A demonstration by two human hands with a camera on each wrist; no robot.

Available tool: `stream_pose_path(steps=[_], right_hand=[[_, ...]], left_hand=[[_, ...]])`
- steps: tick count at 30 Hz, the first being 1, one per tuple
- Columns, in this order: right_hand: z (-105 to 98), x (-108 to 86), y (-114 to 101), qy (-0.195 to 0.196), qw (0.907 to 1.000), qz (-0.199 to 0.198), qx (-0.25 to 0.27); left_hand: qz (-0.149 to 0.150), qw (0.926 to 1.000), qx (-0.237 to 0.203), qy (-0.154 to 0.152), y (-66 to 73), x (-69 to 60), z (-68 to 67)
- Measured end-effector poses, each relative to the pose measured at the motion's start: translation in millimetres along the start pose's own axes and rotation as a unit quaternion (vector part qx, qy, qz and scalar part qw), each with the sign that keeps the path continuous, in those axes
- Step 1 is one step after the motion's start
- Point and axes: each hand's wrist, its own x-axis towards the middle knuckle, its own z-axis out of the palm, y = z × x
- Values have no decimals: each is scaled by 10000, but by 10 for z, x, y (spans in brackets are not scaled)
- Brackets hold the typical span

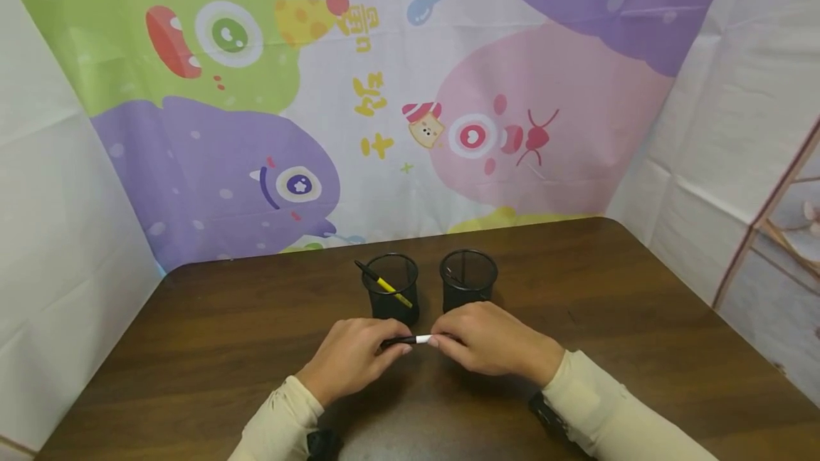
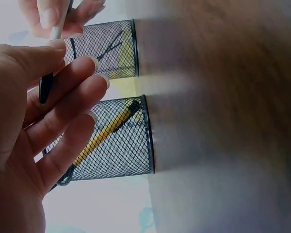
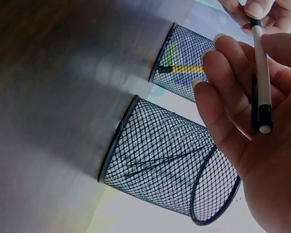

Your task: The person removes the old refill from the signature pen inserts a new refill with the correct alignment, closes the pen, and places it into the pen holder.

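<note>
The left hand (image 1: 351, 354) and right hand (image 1: 492, 340) pinch a black-and-white click pen (image 1: 421, 339) between them, near two black mesh pen cups (image 1: 458, 297), its clip (image 3: 254, 101) and push button (image 3: 265, 129) showing only in the right wrist view.

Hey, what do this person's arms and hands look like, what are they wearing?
The left sleeve and right sleeve are both long and cream, with creases near the cuffs. A dark object shows under the left cuff, another under the right. The left hand and right hand wear no gloves.
</note>
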Motion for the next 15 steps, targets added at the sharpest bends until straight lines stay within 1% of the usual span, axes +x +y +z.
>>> stream_pose_path(steps=[8, 15], right_hand=[[7, 4, -4, 25, 9999, -87, -108], [10, 5, -1, 71, 9997, -131, -218]], left_hand=[[32, 10000, 51, -60, 7, 4, -3], [109, 9999, 36, -22, 4, 0, -7]])
